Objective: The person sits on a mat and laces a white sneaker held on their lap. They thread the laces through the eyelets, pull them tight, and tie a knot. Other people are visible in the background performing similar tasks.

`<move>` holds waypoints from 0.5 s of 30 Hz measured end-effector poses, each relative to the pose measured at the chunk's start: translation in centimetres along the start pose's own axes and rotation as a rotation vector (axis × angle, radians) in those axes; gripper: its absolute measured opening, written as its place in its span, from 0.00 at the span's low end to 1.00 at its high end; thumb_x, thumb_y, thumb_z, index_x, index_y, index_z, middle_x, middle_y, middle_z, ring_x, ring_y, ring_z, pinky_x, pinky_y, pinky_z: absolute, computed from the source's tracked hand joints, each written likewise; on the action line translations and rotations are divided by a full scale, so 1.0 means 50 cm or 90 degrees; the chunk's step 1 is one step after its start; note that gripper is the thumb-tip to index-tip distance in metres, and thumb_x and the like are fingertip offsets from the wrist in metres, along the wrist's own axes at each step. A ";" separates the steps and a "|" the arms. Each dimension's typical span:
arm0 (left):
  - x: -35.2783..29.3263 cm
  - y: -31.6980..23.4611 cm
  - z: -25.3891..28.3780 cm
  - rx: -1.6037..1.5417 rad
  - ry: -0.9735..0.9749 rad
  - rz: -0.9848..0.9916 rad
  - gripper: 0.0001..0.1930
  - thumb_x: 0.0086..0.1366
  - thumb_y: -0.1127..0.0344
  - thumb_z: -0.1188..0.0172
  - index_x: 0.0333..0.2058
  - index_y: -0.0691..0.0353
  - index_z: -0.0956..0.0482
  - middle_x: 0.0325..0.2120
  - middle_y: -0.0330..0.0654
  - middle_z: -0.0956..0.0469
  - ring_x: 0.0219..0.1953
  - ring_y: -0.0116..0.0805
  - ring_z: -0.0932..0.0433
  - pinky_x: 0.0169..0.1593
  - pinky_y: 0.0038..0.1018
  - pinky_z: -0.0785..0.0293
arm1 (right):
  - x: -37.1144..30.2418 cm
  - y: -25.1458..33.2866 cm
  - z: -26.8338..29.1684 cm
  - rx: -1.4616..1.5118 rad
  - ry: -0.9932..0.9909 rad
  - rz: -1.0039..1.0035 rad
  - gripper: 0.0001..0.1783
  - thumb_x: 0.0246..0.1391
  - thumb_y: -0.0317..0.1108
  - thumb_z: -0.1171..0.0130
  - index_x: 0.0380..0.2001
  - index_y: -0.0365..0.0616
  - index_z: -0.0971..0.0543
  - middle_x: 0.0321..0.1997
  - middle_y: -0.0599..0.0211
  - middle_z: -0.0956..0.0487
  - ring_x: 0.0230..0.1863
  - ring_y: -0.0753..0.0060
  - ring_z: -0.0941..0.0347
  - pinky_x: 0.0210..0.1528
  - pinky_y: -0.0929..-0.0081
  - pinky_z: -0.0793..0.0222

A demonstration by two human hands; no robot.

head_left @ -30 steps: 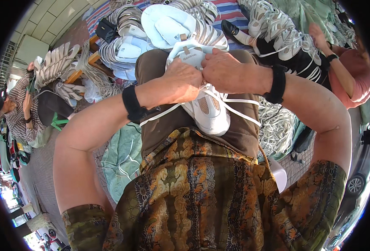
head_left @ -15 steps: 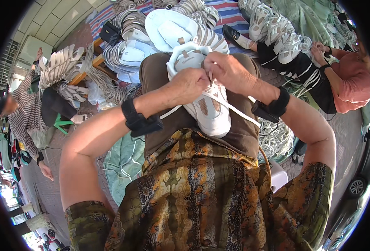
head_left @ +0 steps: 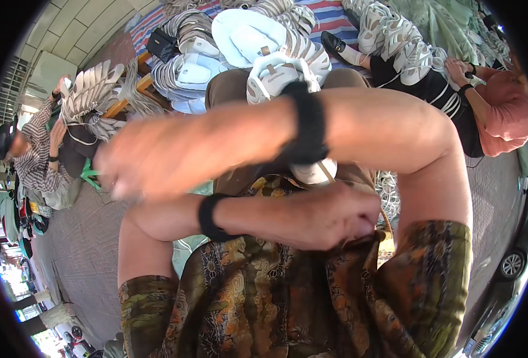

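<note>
From my distant seat I find the white shoe (head_left: 265, 88) on the lap (head_left: 346, 78), its toe (head_left: 309, 172) toward the body, while the right forearm (head_left: 377, 122) hides its middle. The arms are crossed: the right grip (head_left: 134, 160) is out at the left side, so blurred that I cannot tell if it is spread or pressed together. The left grip (head_left: 346, 218) is to the right, below the toe, with fingers curled in; whether a lace is pinched there, I cannot see. I judge the step to be a tightening of the lace. The next move, I think, calls for uncrossing the arms without tipping the shoe from the lap.
</note>
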State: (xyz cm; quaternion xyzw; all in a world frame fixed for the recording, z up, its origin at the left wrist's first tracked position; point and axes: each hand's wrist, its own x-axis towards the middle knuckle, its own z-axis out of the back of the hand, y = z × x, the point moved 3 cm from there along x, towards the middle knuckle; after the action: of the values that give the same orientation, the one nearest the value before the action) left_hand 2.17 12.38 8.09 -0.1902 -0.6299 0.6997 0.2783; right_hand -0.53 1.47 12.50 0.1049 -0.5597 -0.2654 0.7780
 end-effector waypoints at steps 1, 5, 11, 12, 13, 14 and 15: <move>-0.021 -0.040 0.031 -0.014 0.008 0.045 0.09 0.71 0.68 0.54 0.38 0.67 0.29 0.31 0.45 0.22 0.23 0.29 0.24 0.31 0.25 0.27 | -0.014 0.001 0.039 -0.054 0.000 -0.077 0.10 0.54 0.34 0.47 0.29 0.36 0.27 0.26 0.52 0.26 0.31 0.50 0.27 0.35 0.59 0.30; -0.079 -0.123 0.134 0.003 -0.325 -0.128 0.11 0.71 0.62 0.49 0.43 0.65 0.30 0.41 0.47 0.23 0.26 0.24 0.25 0.33 0.21 0.26 | -0.215 0.062 0.234 -0.372 -0.012 -0.448 0.07 0.59 0.31 0.47 0.37 0.40 0.23 0.27 0.63 0.22 0.25 0.76 0.25 0.27 0.76 0.30; -0.146 0.058 0.326 0.260 -0.576 0.059 0.13 0.65 0.68 0.45 0.46 0.65 0.28 0.44 0.40 0.23 0.35 0.24 0.24 0.42 0.22 0.26 | -0.476 0.214 0.176 -0.430 0.051 -0.639 0.21 0.48 0.24 0.41 0.48 0.43 0.30 0.38 0.56 0.22 0.38 0.51 0.23 0.38 0.62 0.28; -0.159 0.106 0.315 0.307 -0.527 0.130 0.12 0.64 0.67 0.44 0.45 0.64 0.27 0.42 0.39 0.23 0.36 0.24 0.24 0.41 0.23 0.27 | -0.492 0.217 0.158 -0.453 0.043 -0.676 0.23 0.47 0.25 0.40 0.49 0.44 0.31 0.40 0.56 0.22 0.39 0.49 0.24 0.38 0.59 0.28; -0.161 0.139 0.299 0.352 -0.467 0.201 0.12 0.64 0.66 0.43 0.43 0.64 0.26 0.40 0.38 0.22 0.36 0.24 0.24 0.41 0.23 0.27 | -0.510 0.220 0.147 -0.476 0.028 -0.718 0.26 0.47 0.26 0.39 0.51 0.44 0.32 0.42 0.55 0.23 0.40 0.47 0.25 0.38 0.57 0.29; -0.166 0.148 0.284 0.320 -0.456 0.240 0.12 0.63 0.65 0.42 0.42 0.64 0.25 0.37 0.37 0.22 0.36 0.24 0.24 0.41 0.23 0.27 | -0.518 0.212 0.140 -0.477 0.020 -0.703 0.26 0.47 0.27 0.39 0.51 0.43 0.34 0.39 0.54 0.22 0.38 0.46 0.25 0.38 0.56 0.29; -0.171 0.156 0.270 0.289 -0.445 0.279 0.12 0.63 0.64 0.41 0.41 0.65 0.25 0.34 0.36 0.22 0.36 0.24 0.25 0.40 0.23 0.28 | -0.522 0.205 0.133 -0.475 0.017 -0.708 0.24 0.48 0.28 0.39 0.49 0.44 0.33 0.37 0.53 0.22 0.37 0.46 0.24 0.37 0.56 0.29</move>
State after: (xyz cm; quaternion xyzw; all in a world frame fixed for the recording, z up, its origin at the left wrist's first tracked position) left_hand -0.73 -3.85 1.46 -0.0063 -0.4620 0.8841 -0.0701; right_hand -9.74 24.80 -1.73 0.1047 -0.2832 -0.8012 0.5167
